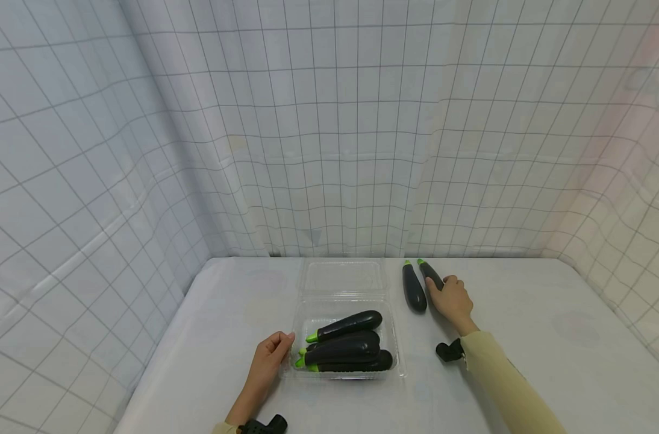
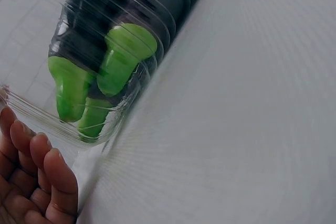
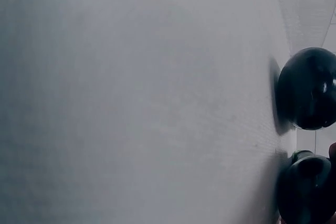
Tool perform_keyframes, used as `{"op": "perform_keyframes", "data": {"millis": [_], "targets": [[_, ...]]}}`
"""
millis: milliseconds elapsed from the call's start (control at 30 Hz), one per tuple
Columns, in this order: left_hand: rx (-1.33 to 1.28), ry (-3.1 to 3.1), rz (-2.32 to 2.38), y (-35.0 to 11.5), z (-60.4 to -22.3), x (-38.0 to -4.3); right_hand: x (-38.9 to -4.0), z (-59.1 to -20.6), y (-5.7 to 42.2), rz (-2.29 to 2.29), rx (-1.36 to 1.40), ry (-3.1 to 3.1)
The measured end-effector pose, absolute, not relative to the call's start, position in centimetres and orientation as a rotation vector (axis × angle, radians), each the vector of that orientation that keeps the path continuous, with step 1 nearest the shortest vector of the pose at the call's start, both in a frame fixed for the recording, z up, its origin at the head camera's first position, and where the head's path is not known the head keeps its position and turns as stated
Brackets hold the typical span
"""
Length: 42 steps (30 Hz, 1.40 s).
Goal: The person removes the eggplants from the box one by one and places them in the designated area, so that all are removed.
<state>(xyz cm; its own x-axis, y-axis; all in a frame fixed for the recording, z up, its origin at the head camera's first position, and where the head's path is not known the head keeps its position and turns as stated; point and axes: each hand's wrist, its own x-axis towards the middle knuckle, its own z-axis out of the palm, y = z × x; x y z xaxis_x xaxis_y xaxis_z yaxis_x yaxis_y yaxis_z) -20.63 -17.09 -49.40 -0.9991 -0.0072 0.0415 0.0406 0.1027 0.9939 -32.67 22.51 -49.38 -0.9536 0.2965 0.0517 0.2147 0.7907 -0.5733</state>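
In the head view, a clear plastic clamshell container [image 1: 396, 346] lies with its lid folded back. Several dark eggplants [image 1: 346, 348] with green stem ends are piled inside it. My left hand [image 1: 272, 352] pinches the container's left rim; the left wrist view has its curled fingers [image 2: 60, 179] at the rim, beside the green ends. To the right of the container, my right hand [image 1: 453, 301] grips an eggplant [image 1: 431, 275], partly hidden under the hand. Just left of that one another eggplant [image 1: 413, 289] lies on the table. In the right wrist view both rounded ends show at the edge.
The container's transparent lid [image 1: 343, 277] lies flat toward the back of the white table [image 1: 524, 337]. A white gridded curtain [image 1: 356, 150] hangs behind the table and along both sides.
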Motion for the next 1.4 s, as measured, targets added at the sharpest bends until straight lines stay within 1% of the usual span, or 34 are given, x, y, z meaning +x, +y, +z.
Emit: {"op": "perform_keyframes", "data": {"millis": [800, 1400], "targets": [[-0.025, -2.304, -2.086, -16.9, -49.1, -20.5, -32.7, -49.7, 22.7, 0.843, -0.355, -2.792], [-0.013, -2.295, -2.09, -17.0, -49.2, -20.6, -32.4, -48.5, 20.9, 0.85, -0.194, -2.416]]}}
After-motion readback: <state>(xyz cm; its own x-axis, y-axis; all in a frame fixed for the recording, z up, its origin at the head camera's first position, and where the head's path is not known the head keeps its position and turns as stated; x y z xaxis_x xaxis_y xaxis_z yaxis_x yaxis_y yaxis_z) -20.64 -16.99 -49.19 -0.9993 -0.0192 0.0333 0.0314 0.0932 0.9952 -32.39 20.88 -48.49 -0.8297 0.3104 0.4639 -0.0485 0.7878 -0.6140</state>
